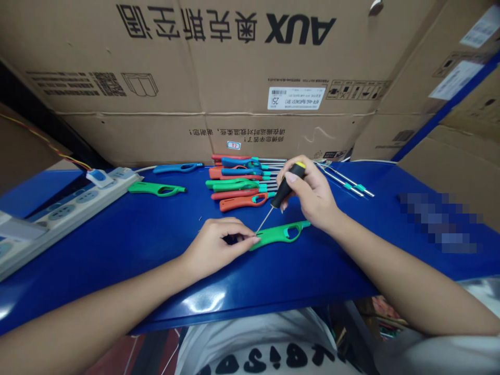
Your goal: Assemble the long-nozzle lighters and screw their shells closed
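Observation:
My right hand (310, 195) is closed round the black handle of a screwdriver (287, 185) with a yellow end. Its thin shaft slants down to the left, and the tip meets the rear end of a green lighter body (277, 234). That lighter lies on the blue table with its trigger ring toward the right. My left hand (221, 242) pinches the lighter's left end between thumb and fingers, close to the screwdriver tip. Whether the fingers also hold a small part there is hidden. Just beyond lies a row of red, blue, green and orange lighters (238, 185) with metal tubes.
A green lighter body (156, 189) and a blue one (177, 168) lie at the back left. Beside them runs a white power strip (82, 203) with a plug. Loose metal tubes (346, 182) rest at the back right. A cardboard wall (226, 67) closes off the far side.

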Available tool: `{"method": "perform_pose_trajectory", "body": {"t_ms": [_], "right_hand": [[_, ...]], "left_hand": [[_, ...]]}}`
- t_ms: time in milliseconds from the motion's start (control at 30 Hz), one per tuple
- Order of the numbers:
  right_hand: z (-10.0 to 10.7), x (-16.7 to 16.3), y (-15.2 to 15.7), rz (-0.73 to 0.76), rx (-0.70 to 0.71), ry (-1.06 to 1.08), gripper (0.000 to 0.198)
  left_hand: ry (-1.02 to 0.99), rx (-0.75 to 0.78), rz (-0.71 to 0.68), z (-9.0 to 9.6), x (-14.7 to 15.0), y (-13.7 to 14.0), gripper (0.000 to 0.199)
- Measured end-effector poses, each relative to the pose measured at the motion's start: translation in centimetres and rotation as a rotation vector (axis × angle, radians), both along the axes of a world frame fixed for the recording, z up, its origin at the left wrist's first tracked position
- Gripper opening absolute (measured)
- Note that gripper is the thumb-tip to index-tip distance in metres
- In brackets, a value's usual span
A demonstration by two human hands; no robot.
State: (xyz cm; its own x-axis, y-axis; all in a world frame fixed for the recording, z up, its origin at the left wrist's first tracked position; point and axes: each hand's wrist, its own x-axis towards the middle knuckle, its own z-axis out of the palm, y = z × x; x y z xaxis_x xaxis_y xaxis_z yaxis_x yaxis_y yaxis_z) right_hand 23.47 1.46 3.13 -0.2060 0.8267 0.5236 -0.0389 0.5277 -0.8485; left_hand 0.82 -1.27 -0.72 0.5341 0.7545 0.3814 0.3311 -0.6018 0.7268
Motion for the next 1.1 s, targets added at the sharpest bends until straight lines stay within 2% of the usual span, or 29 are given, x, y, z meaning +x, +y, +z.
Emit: {"method": "perform_pose_trajectory", "body": {"t_ms": [167,333,433,567,633,767,900,1033,1100], "right_hand": [[0.1,0.4,-0.7,0.148,0.018,-0.171,0.021],[0.4,-0.2,-1.7,0.312,-0.015,-0.206,0.033],[0.2,-0.6,-2.2,0.195,0.092,-0.282,0.042],[-0.4,-0.9,-2.6,-0.031,0.407,-0.392,0.058],[-0.7,-1.0,-2.8,-0.033,0.486,-0.435,0.067],[-1.0,-1.4,-3.2,0.096,0.453,-0.503,0.078],[-1.1,-1.9,-3.5,0.150,0.403,-0.485,0.081],[-1.5,-2.4,-3.8,0.086,0.440,-0.452,0.076],[-1.8,-2.5,-3.9,0.042,0.484,-0.453,0.074]], "left_hand": [[0.103,-0.016,-0.118,-0.1,0.1,-0.7,0.013],[0.173,-0.038,-0.144,0.0,0.2,-1.1,0.015],[0.183,-0.065,-0.155,0.0,0.3,-1.2,0.016],[0.179,-0.071,-0.156,-0.1,0.3,-1.3,0.014],[0.166,-0.060,-0.145,-0.1,0.3,-1.2,0.013],[0.127,-0.040,-0.143,-0.1,0.3,-1.1,0.015],[0.104,-0.016,-0.150,0.0,0.3,-1.1,0.016],[0.102,0.030,-0.114,0.1,0.3,-0.9,0.016],[0.103,0.078,-0.101,0.2,0.1,-0.6,0.009]]}}
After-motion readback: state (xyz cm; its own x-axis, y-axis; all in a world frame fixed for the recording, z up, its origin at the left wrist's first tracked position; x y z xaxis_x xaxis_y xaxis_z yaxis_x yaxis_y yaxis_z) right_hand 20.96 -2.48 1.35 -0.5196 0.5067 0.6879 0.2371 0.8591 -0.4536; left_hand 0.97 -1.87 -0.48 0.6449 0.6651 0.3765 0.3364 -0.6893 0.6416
